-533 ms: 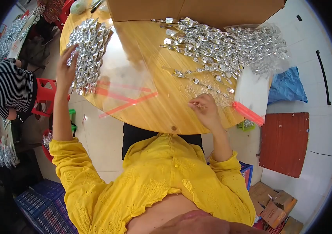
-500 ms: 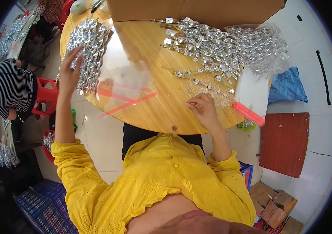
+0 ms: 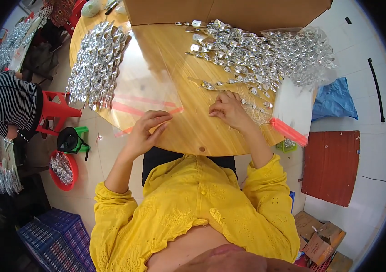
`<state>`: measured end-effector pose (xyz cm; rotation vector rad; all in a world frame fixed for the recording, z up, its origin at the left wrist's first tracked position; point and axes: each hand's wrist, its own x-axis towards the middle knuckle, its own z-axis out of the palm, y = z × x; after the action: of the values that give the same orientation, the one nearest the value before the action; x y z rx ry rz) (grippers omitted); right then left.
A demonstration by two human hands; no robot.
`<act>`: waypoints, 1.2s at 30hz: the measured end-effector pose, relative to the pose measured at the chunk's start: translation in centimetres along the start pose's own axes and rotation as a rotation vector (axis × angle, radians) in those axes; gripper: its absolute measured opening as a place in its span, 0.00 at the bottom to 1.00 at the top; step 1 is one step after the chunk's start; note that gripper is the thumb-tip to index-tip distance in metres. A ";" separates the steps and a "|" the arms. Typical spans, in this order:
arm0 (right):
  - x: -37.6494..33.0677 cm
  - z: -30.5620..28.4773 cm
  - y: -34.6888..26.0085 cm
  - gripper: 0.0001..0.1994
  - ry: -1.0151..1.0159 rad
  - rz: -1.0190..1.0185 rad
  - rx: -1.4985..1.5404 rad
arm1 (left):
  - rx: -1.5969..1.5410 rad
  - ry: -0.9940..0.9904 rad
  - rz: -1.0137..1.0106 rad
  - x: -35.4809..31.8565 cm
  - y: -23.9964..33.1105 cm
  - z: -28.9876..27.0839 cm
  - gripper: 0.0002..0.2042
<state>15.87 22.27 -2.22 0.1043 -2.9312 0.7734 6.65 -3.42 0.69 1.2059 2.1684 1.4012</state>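
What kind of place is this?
Probably a small workshop for hand assembly or packing: a round wooden table heaped with shiny silver spiral pieces, clear plastic bags, and blue crates.

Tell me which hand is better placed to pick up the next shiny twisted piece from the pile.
The right hand. It rests beside the pile of silver twisted pieces, touching the nearest ones, while the left hand is at the clear plastic bag, apart from that pile.

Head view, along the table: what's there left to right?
Left pile of silver pieces → clear bag → left hand → right hand → stack of clear bags with red strips.
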 end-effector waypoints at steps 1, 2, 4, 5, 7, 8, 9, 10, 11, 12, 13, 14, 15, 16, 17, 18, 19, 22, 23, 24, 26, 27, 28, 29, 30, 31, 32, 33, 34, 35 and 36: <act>0.0 0.0 0.0 0.05 -0.022 -0.069 -0.022 | 0.000 -0.001 0.001 0.1 0.0 0.3 0.09; 0.1 -0.1 0.0 0.05 -0.022 -0.071 -0.022 | -0.020 0.002 -0.031 0.2 0.1 0.5 0.09; 0.1 -0.6 -0.2 0.06 -0.095 -0.075 0.021 | -0.040 0.004 -0.061 0.4 0.1 0.9 0.09; 0.3 -1.3 -0.2 0.06 -0.094 -0.079 0.023 | -0.039 0.013 -0.056 0.5 0.0 1.1 0.09; 0.7 -3.7 -0.1 0.06 0.142 -0.044 0.495 | -0.042 0.021 -0.046 0.9 0.1 1.3 0.09; 0.8 -5.3 -0.3 0.06 0.185 0.007 0.682 | -0.037 0.019 -0.044 1.1 0.3 1.5 0.08; 0.9 -7.0 -0.7 0.06 0.229 0.061 0.867 | -0.034 0.016 -0.041 1.3 0.4 1.6 0.08; 1.0 -8.7 -1.5 0.07 0.325 0.040 0.910 | -0.034 0.013 -0.040 1.7 0.4 1.8 0.08; 1.0 -10.4 -2.2 0.08 0.420 0.018 0.954 | -0.031 0.004 -0.037 2.0 0.4 2.0 0.09; 1.0 -11.9 -2.3 0.09 0.433 -0.089 1.052 | -0.028 -0.003 -0.035 2.5 0.4 2.1 0.09; 0.9 -13.3 -2.2 0.09 0.444 -0.199 1.148 | -0.026 -0.004 -0.034 2.9 0.4 2.3 0.09; 0.9 -14.6 -2.6 0.09 0.468 -0.226 1.189 | -0.012 0.008 -0.030 3.4 0.3 2.6 0.11; 1.0 -15.9 -3.1 0.09 0.493 -0.253 1.231 | 0.003 0.019 -0.025 3.8 0.1 2.7 0.12; 1.3 -17.1 -4.2 0.09 0.493 -0.253 1.233 | 0.004 0.018 -0.026 4.3 -0.3 2.8 0.12; 0.7 -18.8 -5.9 0.08 0.628 -0.257 1.278 | 0.045 0.029 0.036 5.3 -0.5 3.2 0.14; 0.6 -19.3 -6.7 0.07 0.740 -0.270 1.343 | 0.097 0.060 0.077 5.9 -1.0 3.5 0.16; 0.0 -19.6 -6.6 0.07 0.747 -0.270 1.339 | 0.096 0.055 0.082 6.8 -1.5 3.8 0.16; -1.1 -19.2 -6.6 0.07 0.516 -0.319 1.519 | 0.257 0.244 0.122 9.5 -2.9 5.3 0.15; -0.7 -17.8 -6.1 0.07 0.492 -0.321 1.540 | 0.380 0.261 0.123 9.9 -3.8 5.7 0.14; -0.9 -16.8 -6.2 0.07 0.489 -0.264 1.479 | 0.492 0.266 0.147 10.5 -4.1 6.0 0.13; -1.4 -15.1 -6.2 0.08 0.514 -0.090 1.369 | 0.498 0.213 0.133 11.5 -5.5 5.9 0.13; -1.7 -14.3 -6.0 0.08 0.550 0.029 1.314 | 0.500 0.151 0.125 11.8 -5.7 5.8 0.12; -1.9 -13.4 -5.8 0.08 0.552 0.029 1.312 | 0.499 0.150 0.127 11.9 -5.7 5.5 0.12; -2.2 -12.6 -5.6 0.09 0.545 0.158 1.268 | 0.343 0.085 -0.019 12.0 -4.9 4.9 0.10; -2.4 -11.7 -5.1 0.10 0.532 0.284 1.227 | 0.190 0.022 -0.169 12.1 -4.3 4.4 0.08; -2.7 -10.7 -4.5 0.10 0.533 0.284 1.228 | 0.190 0.021 -0.169 12.1 -3.7 3.9 0.08; -3.0 -10.1 -4.3 0.09 0.535 0.320 1.174 | -0.002 0.015 -0.173 12.2 -2.8 3.3 0.07; -3.3 -9.2 -3.8 0.08 0.531 0.352 1.127 | -0.189 0.013 -0.182 12.2 -2.3 2.9 0.06; -3.7 -8.3 -3.4 0.08 0.531 0.354 1.128 | -0.190 0.012 -0.184 12.3 -1.7 2.6 0.06; -3.9 -7.5 -3.1 0.08 0.535 0.418 1.098 | -0.407 0.042 -0.184 12.4 -1.1 2.2 0.05; -4.1 -6.8 -2.8 0.07 0.540 0.482 1.066 | -0.624 0.072 -0.182 12.4 -0.8 2.1 0.04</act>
<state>20.80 23.39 4.52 -0.6292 -1.7757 1.9550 0.01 7.31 1.33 0.7161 1.6241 1.8561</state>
